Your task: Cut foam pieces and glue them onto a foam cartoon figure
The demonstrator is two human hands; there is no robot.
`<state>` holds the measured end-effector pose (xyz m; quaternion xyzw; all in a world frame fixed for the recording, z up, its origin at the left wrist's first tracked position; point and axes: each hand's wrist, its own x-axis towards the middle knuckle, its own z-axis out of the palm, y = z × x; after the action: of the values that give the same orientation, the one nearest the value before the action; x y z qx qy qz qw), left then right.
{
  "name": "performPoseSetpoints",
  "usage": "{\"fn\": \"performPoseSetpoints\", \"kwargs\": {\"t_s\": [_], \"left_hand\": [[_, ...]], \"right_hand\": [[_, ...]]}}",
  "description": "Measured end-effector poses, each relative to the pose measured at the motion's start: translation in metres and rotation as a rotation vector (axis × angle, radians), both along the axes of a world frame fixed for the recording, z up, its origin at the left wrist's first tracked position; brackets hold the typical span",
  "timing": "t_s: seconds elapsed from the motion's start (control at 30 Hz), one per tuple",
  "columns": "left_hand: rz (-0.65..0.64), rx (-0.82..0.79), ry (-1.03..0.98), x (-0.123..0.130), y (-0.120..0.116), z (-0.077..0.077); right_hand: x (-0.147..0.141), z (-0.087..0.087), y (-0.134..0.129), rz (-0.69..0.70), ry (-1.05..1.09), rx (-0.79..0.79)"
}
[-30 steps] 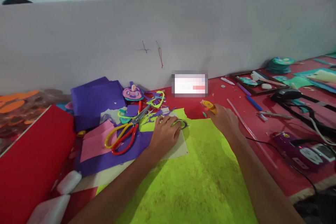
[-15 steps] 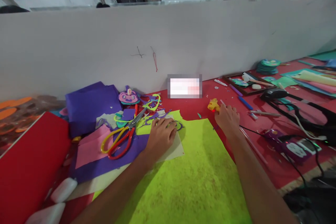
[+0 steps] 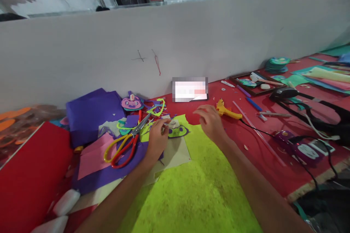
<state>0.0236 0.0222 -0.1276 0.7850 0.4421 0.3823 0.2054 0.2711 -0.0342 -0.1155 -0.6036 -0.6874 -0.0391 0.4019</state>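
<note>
While left hand (image 3: pixel 158 135) curls at purple-edged green cutout (image 3: pixel 179 131), grip cannot be told; right hand (image 3: pixel 212 121), fingers loosely parted, beside yellow glue gun (image 3: pixel 226 111); cutout between hands, right of scissors (image 3: pixel 137 129).

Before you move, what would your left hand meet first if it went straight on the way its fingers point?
Most likely the purple-edged green cut-out, just beyond the fingertips of the left hand. They may already touch it; the overlap and depth are hard to judge.
</note>
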Motion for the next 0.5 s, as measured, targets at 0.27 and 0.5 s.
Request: {"fn": "performPoseSetpoints", "kwargs": {"t_s": [0.27,0.5], "left_hand": [[-0.017,-0.034,-0.006,-0.001,0.003,-0.004],[-0.049,-0.042,0.039,-0.001,0.001,-0.004]], "right_hand": [[-0.033,-0.01,0.0,0.303,-0.073,-0.128],[-0.028,-0.015,0.003,0.35,-0.118,-0.156]]}}
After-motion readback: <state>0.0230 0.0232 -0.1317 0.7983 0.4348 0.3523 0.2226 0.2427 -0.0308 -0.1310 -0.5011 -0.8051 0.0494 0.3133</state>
